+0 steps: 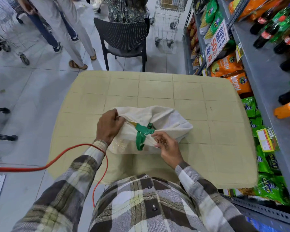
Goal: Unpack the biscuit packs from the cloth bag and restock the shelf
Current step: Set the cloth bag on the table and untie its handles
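Observation:
A cream cloth bag (164,119) lies on its side on the beige table (157,87), its green handles (141,133) bunched at the near end. My left hand (110,125) grips the bag's mouth edge on the left. My right hand (167,145) pinches the cloth and green handle on the right. A sliver of yellow shows inside the opening between my hands. The biscuit packs are hidden inside the bag. The grey metal shelf (264,77) stands along the right.
The shelf holds orange snack bags (228,66), green snack bags (264,164) and soda bottles (274,27). A black chair (124,39) stands beyond the table, with a person seated. Other people's legs and a shopping cart (167,19) fill the aisle. A red cable (57,159) runs from the left.

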